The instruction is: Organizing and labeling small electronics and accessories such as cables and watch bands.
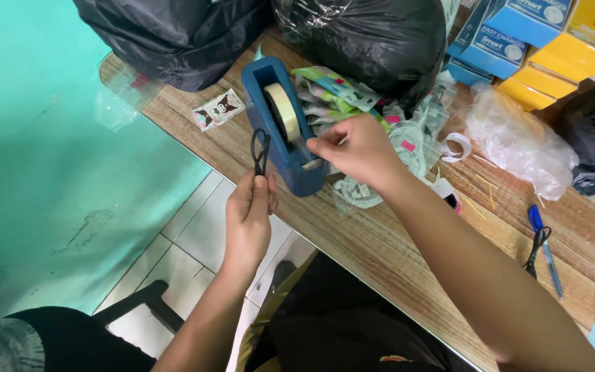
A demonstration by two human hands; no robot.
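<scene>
So the landmark here is the chunky blue plastic tape dispenser with a cream roll of tape in it, sitting near the edge of the wood-grain bench. The left hand is just off the dispenser's left side, out past the bench edge, fingers closed in a pinch on a small folded loop of thin black cable held upright. The right hand is right at the dispenser's front end by the cutter, thumb and fingertips pinched together, looks like on the free end of the tape, though I can't actually make out the strip itself.

My read: this is the pulling-off-a-piece-of-tape stage, with the coiled cable waiting to get wrapped. Next bit would need a short pull and a tear down across the blade, then bringing the strip over to the loop without it sticking to itself.

Behind the dispenser there's a pile of colourful small packets and black plastic bags. Well off to its right lies a blue pen.
</scene>
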